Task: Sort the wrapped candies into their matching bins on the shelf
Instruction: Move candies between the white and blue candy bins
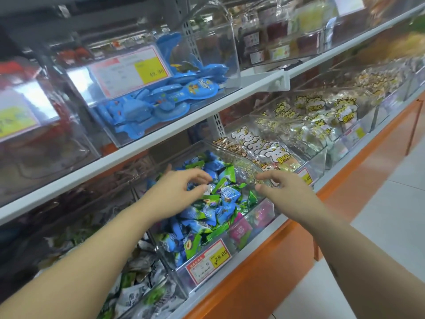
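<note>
A clear bin (174, 265) on the lower shelf holds a heap of blue and green wrapped candies (220, 199). My left hand (179, 192) is over the heap. Its thumb and forefinger are slightly apart, just above a candy with a white wrapper end (208, 189), and grip nothing that I can see. My right hand (284, 194) is at the bin's right side. Its thumb and forefinger pinch the edge of the bin's raised clear lid (243, 166). Pink wrapped candies (240, 231) lie in the compartment at the front right of this bin.
To the right, bins hold bags with rabbit drawings (269, 150) and yellow cat drawings (322, 107). A bin with grey-white packets (142, 286) is on the left. Blue toy candies (161, 102) fill a box on the upper shelf. A price tag (209, 259) reads 29.80. An orange base (264, 272) runs below.
</note>
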